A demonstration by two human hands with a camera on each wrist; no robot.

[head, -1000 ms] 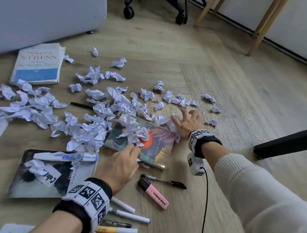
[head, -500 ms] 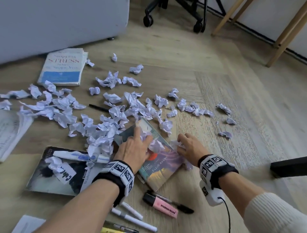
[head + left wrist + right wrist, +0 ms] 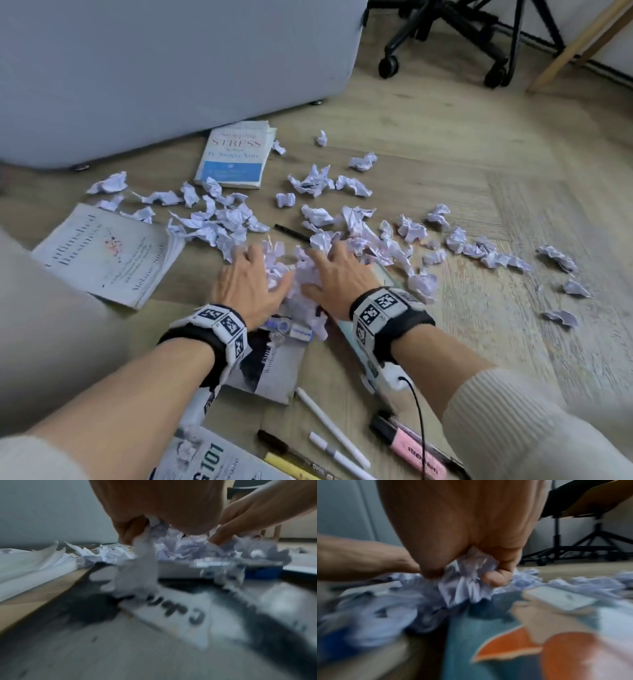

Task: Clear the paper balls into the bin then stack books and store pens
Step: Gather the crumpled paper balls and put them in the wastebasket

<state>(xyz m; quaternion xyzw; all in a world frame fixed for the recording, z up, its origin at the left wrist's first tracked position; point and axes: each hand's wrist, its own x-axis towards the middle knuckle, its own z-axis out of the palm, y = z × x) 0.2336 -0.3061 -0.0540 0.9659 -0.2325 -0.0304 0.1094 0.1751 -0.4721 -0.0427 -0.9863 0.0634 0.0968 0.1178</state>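
Crumpled white paper balls (image 3: 352, 219) litter the wooden floor. My left hand (image 3: 246, 277) and right hand (image 3: 337, 274) are side by side over a heap of paper balls (image 3: 301, 281). Each hand's fingers curl round part of it. The left wrist view shows the left hand (image 3: 137, 530) closed on paper, and the right wrist view shows the right hand (image 3: 471, 568) gripping a crumpled wad (image 3: 467, 586). The heap lies over a dark book (image 3: 267, 366) and a teal book (image 3: 390, 277). A white-and-blue marker (image 3: 291, 330) lies just under my hands. No bin is in view.
Other books: a "Stress" title (image 3: 236, 154), a grey one (image 3: 106, 253), a "101" one (image 3: 205, 459). White pens (image 3: 332, 431), a pink highlighter (image 3: 411, 448), a yellow pen (image 3: 291, 467) and a black pen (image 3: 291, 233) lie loose. Grey furniture (image 3: 171, 68) and a chair base (image 3: 445, 41) stand behind.
Both hands have left the teal book and come together on the heap of paper balls, their fingers closing on it. The head camera has swung left.
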